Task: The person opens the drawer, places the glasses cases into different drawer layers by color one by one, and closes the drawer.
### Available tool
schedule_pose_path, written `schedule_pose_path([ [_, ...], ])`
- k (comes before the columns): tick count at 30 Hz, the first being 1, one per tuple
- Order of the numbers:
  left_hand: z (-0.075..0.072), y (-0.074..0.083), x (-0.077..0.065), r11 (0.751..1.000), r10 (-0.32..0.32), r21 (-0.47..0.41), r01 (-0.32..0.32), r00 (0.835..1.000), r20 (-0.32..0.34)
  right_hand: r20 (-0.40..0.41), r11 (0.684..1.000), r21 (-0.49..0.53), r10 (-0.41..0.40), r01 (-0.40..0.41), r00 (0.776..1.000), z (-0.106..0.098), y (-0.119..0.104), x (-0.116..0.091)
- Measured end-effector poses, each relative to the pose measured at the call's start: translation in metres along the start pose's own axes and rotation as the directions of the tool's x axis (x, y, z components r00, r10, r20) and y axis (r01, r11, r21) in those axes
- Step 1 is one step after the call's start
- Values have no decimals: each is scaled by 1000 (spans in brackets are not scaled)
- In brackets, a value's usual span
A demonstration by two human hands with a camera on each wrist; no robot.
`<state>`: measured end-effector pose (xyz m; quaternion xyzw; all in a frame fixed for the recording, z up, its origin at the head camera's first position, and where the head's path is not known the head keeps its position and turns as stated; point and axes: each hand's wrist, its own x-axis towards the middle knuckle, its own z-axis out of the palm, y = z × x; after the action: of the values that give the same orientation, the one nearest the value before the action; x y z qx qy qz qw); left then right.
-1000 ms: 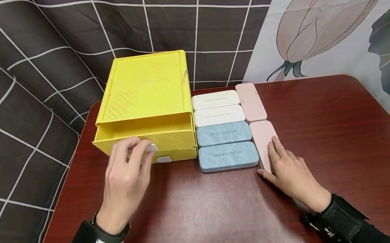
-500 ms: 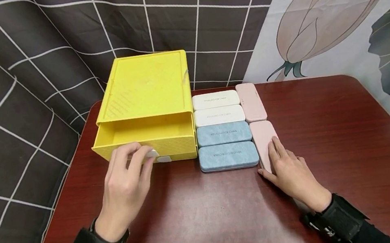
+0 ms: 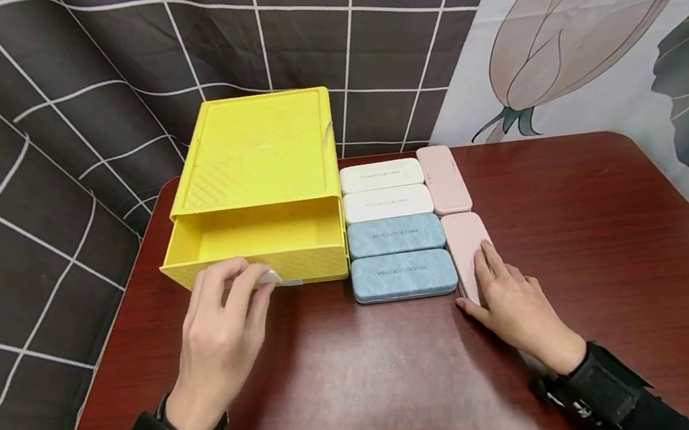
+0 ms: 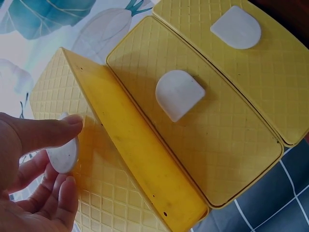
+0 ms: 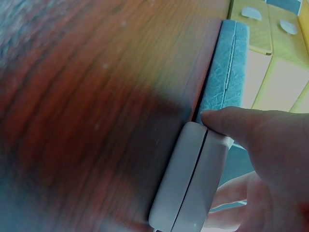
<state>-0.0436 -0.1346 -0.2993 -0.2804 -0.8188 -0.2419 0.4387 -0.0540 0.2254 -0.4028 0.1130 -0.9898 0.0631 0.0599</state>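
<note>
Reddish table point(image 3: 406, 381): drawer point(image 3: 308, 265) of yellow cabinet point(image 3: 264, 153) ahead of left hand point(image 3: 223, 333) (nearer one), knob point(image 4: 63, 155) pinched, long front crosswise; right hand point(image 3: 523, 311) rests, fingers extended, on pink case point(image 3: 463, 234) right of cabinet.

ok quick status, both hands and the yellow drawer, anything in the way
Left hand pinches white handle of top yellow drawer. Right hand rests on nearer pink case. Drawer open, nothing seen blocking it.

Two white oblong cases point(image 3: 387, 203), two blue oblong cases point(image 3: 403, 277), two pink oblong cases point(image 3: 444, 180) and one yellow plastic cabinet point(image 3: 261, 155) are resting here.
</note>
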Motion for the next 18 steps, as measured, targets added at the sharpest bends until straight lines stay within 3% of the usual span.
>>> schedule_pose_path([
  [18, -5, 7, -1, 1000, 24, 1, -24, 999, -45, 52, 1000, -1, 16, -16, 999, -3, 1, 0],
])
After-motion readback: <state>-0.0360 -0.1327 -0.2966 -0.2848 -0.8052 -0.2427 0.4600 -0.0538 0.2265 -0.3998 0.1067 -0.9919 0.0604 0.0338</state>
